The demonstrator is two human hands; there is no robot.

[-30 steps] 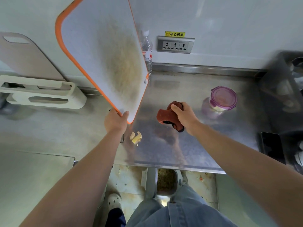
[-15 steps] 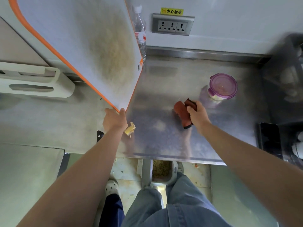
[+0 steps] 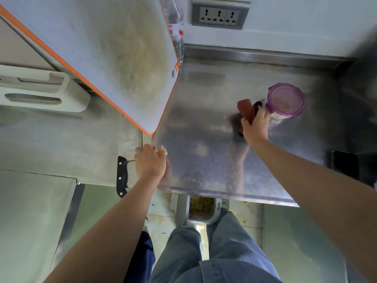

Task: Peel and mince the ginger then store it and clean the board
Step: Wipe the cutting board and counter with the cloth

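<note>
Gripping a red sponge (image 3: pixel 245 109), the right hand (image 3: pixel 255 125) is beside the container (image 3: pixel 286 100).

Counter (image 3: pixel 204 129) open between board (image 3: pixel 102 48) and container (image 3: pixel 285 101); bottle (image 3: pixel 177 27) at back wall.
</note>
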